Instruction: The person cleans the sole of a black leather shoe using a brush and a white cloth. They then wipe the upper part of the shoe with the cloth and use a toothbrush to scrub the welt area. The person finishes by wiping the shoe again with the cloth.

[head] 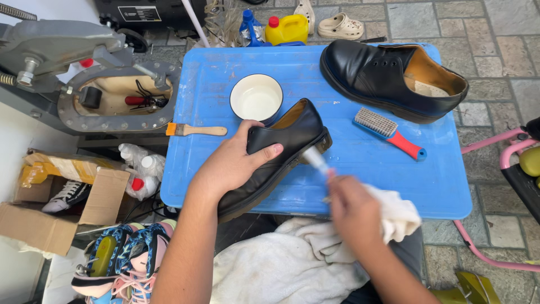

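Blue table (214,186) bears all; left hand (233,163) clasps a black shoe (281,149); thumb tip rests on leather. Right hand (354,211), blurred, pinches a small brush (315,159) and cloth (396,217); a hasty stroke might smear the leather.

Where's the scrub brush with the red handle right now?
The scrub brush lies on the blue table, right of the shoe held by the left hand, just below the other black shoe.

This is a shoe-repair and cleaning workshop set on a grey stone-paved floor (495,50). A low blue plastic counter (360,180) serves as the workbench. Left of it stands a grey metal shoe press machine (62,50). Below that machine sits an open brown cardboard box (62,214) with a sneaker inside, and colourful worn sneakers (121,256) lie beside the box.
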